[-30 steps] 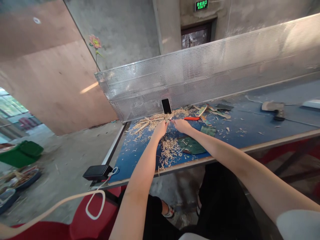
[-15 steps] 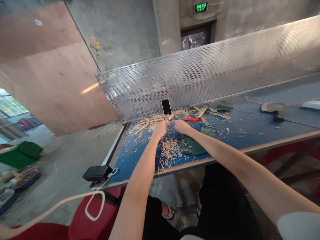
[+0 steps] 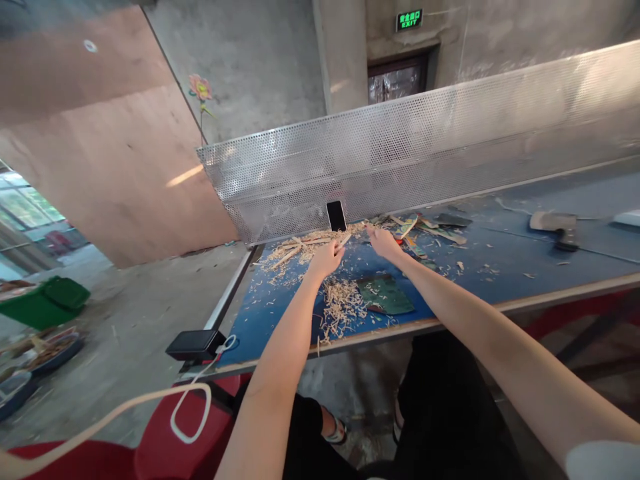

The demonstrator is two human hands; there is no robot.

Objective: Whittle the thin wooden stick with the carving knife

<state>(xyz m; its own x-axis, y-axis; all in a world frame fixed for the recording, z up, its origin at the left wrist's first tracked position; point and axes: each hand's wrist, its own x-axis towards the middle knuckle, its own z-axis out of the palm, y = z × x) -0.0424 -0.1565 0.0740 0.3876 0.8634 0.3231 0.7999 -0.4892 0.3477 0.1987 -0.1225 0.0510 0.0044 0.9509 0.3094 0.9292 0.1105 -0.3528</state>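
My left hand (image 3: 326, 259) is closed on a short, pale wood stick (image 3: 344, 241), whose end points up and to the right past the fingers. A short gap to the right, my right hand (image 3: 383, 243) is closed, its fingertips over the wood shavings; what it holds, if anything, is too small to make out. An orange-red object (image 3: 399, 241) shows only partly behind the right hand. Curled wood shavings (image 3: 343, 303) lie in a heap on the blue tabletop (image 3: 280, 307) below my hands. More shavings and thin strips spread around the left hand.
A phone (image 3: 336, 215) leans against the perforated metal screen (image 3: 280, 160). A dark green sheet (image 3: 386, 294) lies near the front edge. A hatchet (image 3: 555, 225) rests at the right. A black box (image 3: 194, 345) with a white cable sits at the left corner, above a red chair (image 3: 175, 433).
My hands were close together and are now apart. The right hand has moved right and slightly up, now covering most of the orange-red object. The stick in my left hand shows more plainly.
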